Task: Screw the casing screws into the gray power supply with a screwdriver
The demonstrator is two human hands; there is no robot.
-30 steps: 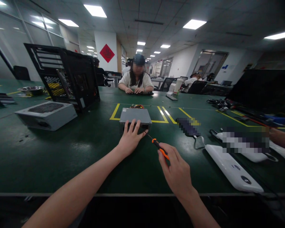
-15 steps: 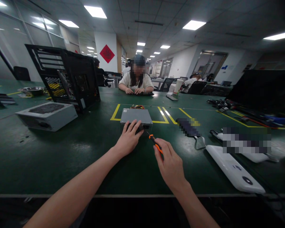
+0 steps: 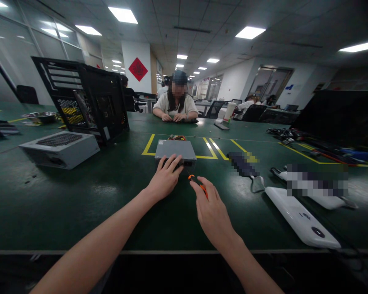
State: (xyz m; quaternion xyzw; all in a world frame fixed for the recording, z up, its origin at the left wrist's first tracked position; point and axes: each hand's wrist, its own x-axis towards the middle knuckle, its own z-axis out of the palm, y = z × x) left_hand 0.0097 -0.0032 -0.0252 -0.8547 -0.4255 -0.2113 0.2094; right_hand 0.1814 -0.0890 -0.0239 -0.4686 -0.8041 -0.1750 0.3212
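A grey metal box with a socket on its near face stands on the green table, with coloured wires behind it. My left hand rests against its near side, fingers spread over the top edge. In my right hand is an orange and black screwdriver. The tool points up and left toward the box's near face; whether its thin tip touches the box I cannot tell.
At the left stand a second grey metal box and a black computer case. White devices and cables lie right. Across the table sits a person, forearms on the tabletop.
My right hand has shifted slightly left with the screwdriver, whose handle is now more hidden by the fingers. My left hand stays on the box.
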